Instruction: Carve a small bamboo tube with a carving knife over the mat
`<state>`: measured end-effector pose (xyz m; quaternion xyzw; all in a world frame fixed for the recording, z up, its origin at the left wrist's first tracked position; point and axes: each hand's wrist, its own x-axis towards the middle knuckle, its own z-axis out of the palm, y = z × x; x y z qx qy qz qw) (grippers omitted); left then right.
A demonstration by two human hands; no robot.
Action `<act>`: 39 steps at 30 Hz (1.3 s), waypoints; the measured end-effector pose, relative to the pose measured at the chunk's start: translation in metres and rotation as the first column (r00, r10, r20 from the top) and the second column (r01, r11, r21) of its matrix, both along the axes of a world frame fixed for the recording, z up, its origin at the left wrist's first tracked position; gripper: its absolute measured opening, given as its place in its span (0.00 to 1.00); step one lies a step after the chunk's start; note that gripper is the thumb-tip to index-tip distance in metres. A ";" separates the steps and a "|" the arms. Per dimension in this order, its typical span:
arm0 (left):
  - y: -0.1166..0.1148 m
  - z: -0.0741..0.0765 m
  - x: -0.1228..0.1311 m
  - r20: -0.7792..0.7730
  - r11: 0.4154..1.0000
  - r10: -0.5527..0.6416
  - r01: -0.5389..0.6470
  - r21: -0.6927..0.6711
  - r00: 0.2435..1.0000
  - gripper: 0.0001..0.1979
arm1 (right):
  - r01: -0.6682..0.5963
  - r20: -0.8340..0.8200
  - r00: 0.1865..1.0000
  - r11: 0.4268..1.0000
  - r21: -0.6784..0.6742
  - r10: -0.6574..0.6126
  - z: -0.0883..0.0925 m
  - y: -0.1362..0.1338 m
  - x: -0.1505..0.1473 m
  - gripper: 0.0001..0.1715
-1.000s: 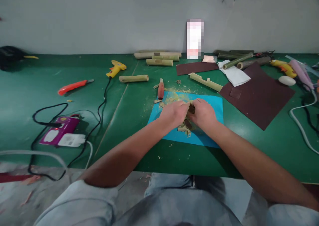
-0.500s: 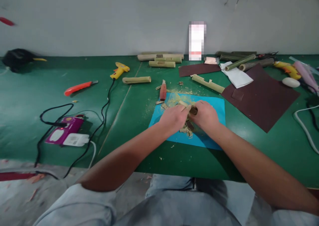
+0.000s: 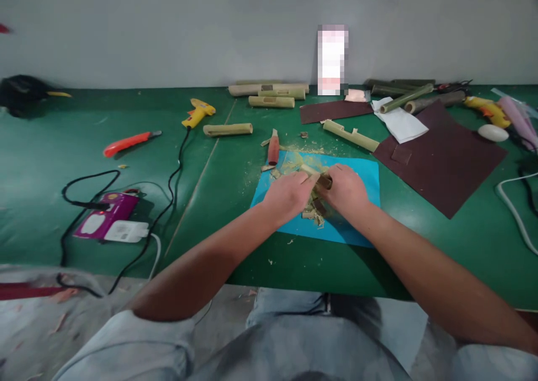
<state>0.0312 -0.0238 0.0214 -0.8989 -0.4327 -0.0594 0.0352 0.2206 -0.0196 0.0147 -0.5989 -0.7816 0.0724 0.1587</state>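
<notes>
Both my hands meet over a blue sheet point(image 3: 357, 171) strewn with bamboo shavings point(image 3: 313, 217). Closed fingers of my left hand point(image 3: 288, 193) grip a pale bamboo piece point(image 3: 309, 170), whose far end shows beyond them. My right hand point(image 3: 347, 187) is closed around a small dark brown piece of sandpaper point(image 3: 324, 182), held against the bamboo; the fingers partly hide where they touch. Just beyond the left hand lies a red-handled knife point(image 3: 273, 149), with offcuts around it.
Bamboo tubes point(image 3: 271, 102) lie along the wall, and a notched one point(image 3: 351, 136) lies beyond the blue sheet. Brown sandpaper sheets point(image 3: 445, 168) spread on the right. To the left are a yellow glue gun point(image 3: 197, 114), an orange utility knife point(image 3: 130, 143) and a purple power strip point(image 3: 111, 215) with cords.
The whole view has shifted slightly, so things sit a little higher in the picture. My hands keep nearly the same grip on the bamboo and sandpaper.
</notes>
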 end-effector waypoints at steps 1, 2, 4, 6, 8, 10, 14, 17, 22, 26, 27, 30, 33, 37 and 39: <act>0.003 -0.001 0.001 0.018 1.000 0.012 -0.012 -0.004 1.000 0.23 | -0.007 0.001 1.000 1.000 0.000 0.007 0.000 0.000 0.000 0.08; 0.007 -0.001 0.002 0.032 1.000 0.024 -0.023 -0.010 0.999 0.22 | -0.014 0.001 1.000 1.000 0.000 0.014 -0.001 0.000 0.001 0.08; 0.013 -0.002 0.005 0.053 0.999 0.043 -0.042 -0.021 0.998 0.21 | -0.026 -0.001 1.000 1.000 -0.001 0.026 -0.001 0.000 0.001 0.08; 0.014 -0.002 0.005 0.068 0.999 0.050 -0.049 -0.023 0.996 0.20 | -0.031 -0.006 1.000 1.000 0.001 0.031 -0.001 0.000 0.001 0.07; 0.011 -0.003 0.001 0.098 0.999 0.049 -0.048 -0.016 0.994 0.20 | -0.019 -0.011 1.000 1.000 0.001 0.019 0.000 0.000 0.001 0.06; 0.005 -0.003 -0.006 0.163 0.999 0.037 -0.037 -0.006 0.986 0.20 | -0.005 -0.013 1.000 1.000 -0.003 0.005 0.001 -0.001 0.000 0.06; 0.003 0.001 -0.015 0.367 1.000 0.023 -0.028 0.008 0.930 0.20 | -0.001 -0.004 1.000 0.999 -0.036 0.001 0.004 -0.001 -0.001 0.09; 0.011 0.003 -0.016 0.476 0.999 0.037 -0.034 -0.014 0.878 0.18 | 0.001 -0.004 1.000 0.999 -0.047 -0.001 0.005 -0.001 -0.001 0.10; 0.019 -0.002 -0.017 0.545 0.996 0.087 -0.062 -0.064 0.834 0.18 | 0.004 0.008 1.000 0.998 -0.059 -0.003 0.006 -0.001 -0.001 0.09; 0.020 -0.005 -0.017 0.520 0.991 0.128 -0.086 -0.106 0.845 0.18 | 0.014 0.010 1.000 0.997 -0.071 -0.013 0.007 -0.002 -0.002 0.09; 0.020 -0.004 -0.017 0.517 0.990 0.131 -0.080 -0.119 0.846 0.18 | 0.011 0.010 1.000 0.997 -0.072 -0.010 0.007 -0.002 -0.002 0.09; 0.019 -0.002 -0.016 0.525 0.988 0.128 -0.064 -0.140 0.841 0.17 | -0.010 0.016 1.000 0.999 -0.049 0.011 0.006 -0.002 -0.001 0.09; 0.018 0.003 -0.017 0.581 0.988 0.150 -0.099 -0.119 0.800 0.15 | -0.043 0.037 0.998 0.999 -0.011 0.043 0.006 -0.002 0.002 0.10; 0.022 0.008 -0.025 0.724 0.963 0.269 -0.206 -0.177 0.635 0.12 | -0.097 0.054 0.994 0.995 0.036 0.095 0.009 -0.002 0.007 0.11; 0.026 0.009 -0.029 0.770 0.947 0.315 -0.242 -0.213 0.555 0.09 | -0.110 0.041 0.993 0.992 0.062 0.107 0.011 -0.003 0.010 0.11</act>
